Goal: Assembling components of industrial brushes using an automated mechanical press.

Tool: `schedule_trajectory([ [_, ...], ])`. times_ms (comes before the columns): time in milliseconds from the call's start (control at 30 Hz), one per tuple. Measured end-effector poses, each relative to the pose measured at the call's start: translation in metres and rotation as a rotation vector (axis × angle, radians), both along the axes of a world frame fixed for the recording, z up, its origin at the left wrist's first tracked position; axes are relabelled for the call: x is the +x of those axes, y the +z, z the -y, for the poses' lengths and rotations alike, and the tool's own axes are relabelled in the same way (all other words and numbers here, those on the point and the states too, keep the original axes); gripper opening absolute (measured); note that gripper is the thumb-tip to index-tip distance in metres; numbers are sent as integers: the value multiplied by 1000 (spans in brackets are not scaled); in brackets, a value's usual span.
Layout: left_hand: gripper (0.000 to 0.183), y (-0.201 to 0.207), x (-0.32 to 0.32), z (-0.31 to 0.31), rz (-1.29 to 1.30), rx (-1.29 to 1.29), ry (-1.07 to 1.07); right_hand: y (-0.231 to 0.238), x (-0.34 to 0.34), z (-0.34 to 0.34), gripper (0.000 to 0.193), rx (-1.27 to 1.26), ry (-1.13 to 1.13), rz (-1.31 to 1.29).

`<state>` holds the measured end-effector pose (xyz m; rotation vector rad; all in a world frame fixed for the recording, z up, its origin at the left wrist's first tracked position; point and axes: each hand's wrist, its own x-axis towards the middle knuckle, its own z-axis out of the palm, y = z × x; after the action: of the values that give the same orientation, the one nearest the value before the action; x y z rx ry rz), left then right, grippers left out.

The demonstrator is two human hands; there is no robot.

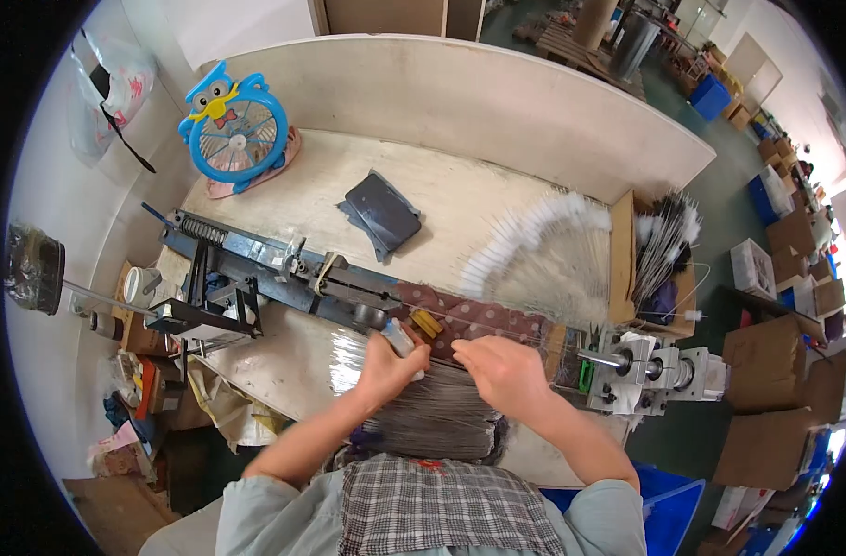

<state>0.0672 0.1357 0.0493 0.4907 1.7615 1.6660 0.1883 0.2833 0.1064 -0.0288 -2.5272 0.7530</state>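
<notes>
My left hand [391, 369] is wrapped round a small, pale, block-shaped piece [401, 340] at the front edge of a long dark metal fixture [341, 280]. To its right, my right hand [505, 369] is closed in a pinch; what lies between its fingertips is too small to make out. A yellow piece [427, 323] sits on the fixture's brown dotted cloth [479, 318], just beyond both hands. Below my hands, close to my body, lies a thick bundle of thin metal wires [432, 419].
A phone [383, 211] lies on a dark cloth behind the fixture. White-tufted wires [534, 250] fan out beside a cardboard box [624, 255]. At the fixture's right end stands a metal spindle unit [655, 372]. A blue fan [238, 139] is at the back left.
</notes>
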Motion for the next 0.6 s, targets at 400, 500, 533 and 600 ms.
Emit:
schedule_trajectory([
  [400, 41, -21, -40, 130, 183, 141, 665, -48, -39, 2, 11, 27, -17, 298],
  [500, 42, -38, -46, 211, 482, 211, 1244, -48, -41, 1, 14, -3, -20, 321],
  [533, 44, -43, -54, 237, 350, 170, 1257, -47, -41, 1, 15, -17, -34, 331],
  [600, 44, -41, -68, 268, 74, 119, 1387, -45, -45, 3, 16, 1, -29, 351],
])
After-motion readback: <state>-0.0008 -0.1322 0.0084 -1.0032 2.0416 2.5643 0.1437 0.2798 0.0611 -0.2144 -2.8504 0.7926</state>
